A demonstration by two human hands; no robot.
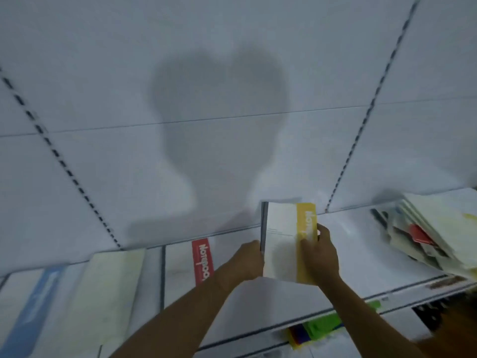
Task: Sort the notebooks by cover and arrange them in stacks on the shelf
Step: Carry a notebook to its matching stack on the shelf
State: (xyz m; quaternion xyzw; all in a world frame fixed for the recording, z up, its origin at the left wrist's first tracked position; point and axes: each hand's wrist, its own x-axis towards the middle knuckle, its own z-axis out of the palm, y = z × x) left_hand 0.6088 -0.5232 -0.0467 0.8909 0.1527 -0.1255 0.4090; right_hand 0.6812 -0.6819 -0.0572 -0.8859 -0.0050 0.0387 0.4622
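Between both grips: yellow-band notebook [289, 241] | left hand [247, 259], right hand [322, 254] we see pinching its edges | long axis away from us | red-band stack [191, 262] left of grip, nearer left hand

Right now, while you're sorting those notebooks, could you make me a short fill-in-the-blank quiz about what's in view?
1. The notebook held by both hands has a ____ stripe.
2. The notebook lying left of the left hand has a ____ stripe.
3. The unsorted pile lies to the ____ of the right hand.

Missing words: yellow; red; right
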